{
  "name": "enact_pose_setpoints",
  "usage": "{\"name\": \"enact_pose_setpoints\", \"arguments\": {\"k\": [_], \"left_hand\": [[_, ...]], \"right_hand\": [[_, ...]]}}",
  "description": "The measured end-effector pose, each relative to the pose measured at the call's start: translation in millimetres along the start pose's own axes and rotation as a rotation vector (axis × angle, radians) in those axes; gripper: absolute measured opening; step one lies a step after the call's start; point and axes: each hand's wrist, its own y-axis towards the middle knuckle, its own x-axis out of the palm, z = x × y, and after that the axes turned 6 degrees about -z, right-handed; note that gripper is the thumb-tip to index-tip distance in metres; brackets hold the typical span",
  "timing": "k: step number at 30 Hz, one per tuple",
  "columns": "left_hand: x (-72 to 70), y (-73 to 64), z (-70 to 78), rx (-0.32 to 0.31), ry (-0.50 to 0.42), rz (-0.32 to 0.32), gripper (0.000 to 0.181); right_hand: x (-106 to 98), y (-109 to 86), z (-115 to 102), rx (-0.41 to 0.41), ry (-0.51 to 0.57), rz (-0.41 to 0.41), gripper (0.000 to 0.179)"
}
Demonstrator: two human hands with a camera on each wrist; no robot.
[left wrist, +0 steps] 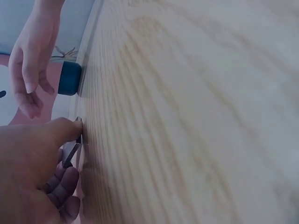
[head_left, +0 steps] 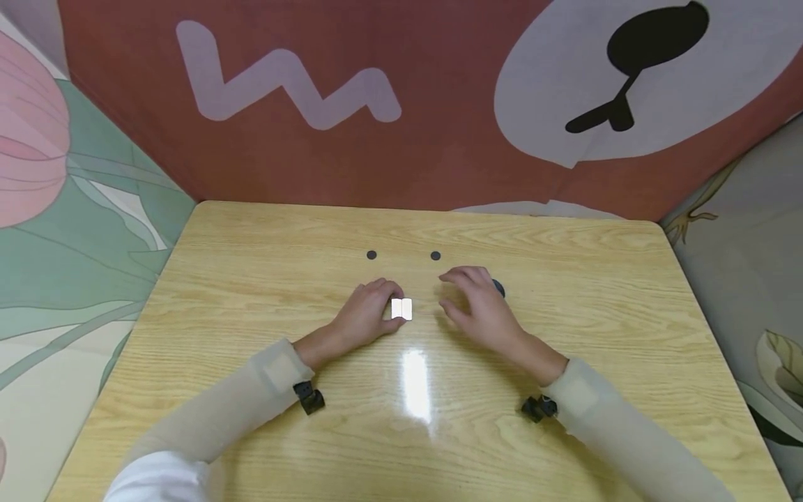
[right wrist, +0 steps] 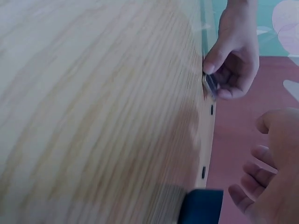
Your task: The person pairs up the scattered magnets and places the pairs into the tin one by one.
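My left hand (head_left: 370, 310) pinches a small bright white two-panelled piece (head_left: 401, 309) between thumb and fingers, close over the table. It looks like a tiny open booklet with a line down its middle. From the wrist views the piece (right wrist: 211, 85) shows as thin and flat, standing at a slant. To its right, my right hand (head_left: 483, 307) hovers over the wood, fingers spread loosely, nothing between them. Just beyond that hand is a dark blue round object (head_left: 498, 287), mostly hidden by it in the head view; the left wrist view shows it as a short teal block-like shape (left wrist: 70, 78).
Two small black discs (head_left: 372, 255) lie side by side toward the back of the wood-grain table (head_left: 282, 244). A patterned red wall covering (head_left: 351, 167) rises behind the back edge. A bright light reflection shows on the tabletop in front of the hands.
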Motion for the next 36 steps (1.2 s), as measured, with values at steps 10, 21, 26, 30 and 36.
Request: {"name": "enact_pose_setpoints", "arguments": {"k": [10, 21, 26, 30, 36], "left_hand": [[-0.5, -1.4, 4.8, -0.013, -0.176, 0.007, 0.034], [-1.8, 2.0, 6.5, -0.06, -0.296, 0.004, 0.029], [-3.0, 3.9, 7.0, -0.097, -0.353, 0.008, 0.024], [-2.9, 4.8, 6.8, -0.137, -0.391, 0.032, 0.021], [-4.7, 4.8, 8.0, -0.171, -0.465, 0.06, 0.019]], "right_hand": [[-17.2, -14.3, 19.4, -0.015, -0.057, 0.087, 0.044], [-24.1, -30.4, 37.8, 0.054, -0.094, 0.077, 0.048], [-26.5, -34.8, 43.8, 0.079, -0.125, 0.051, 0.058], [-27.2, -36.9, 46.3, 0.114, -0.139, -0.005, 0.068], [-27.3, -38.3, 46.7, 0.154, -0.168, -0.093, 0.075]]}}
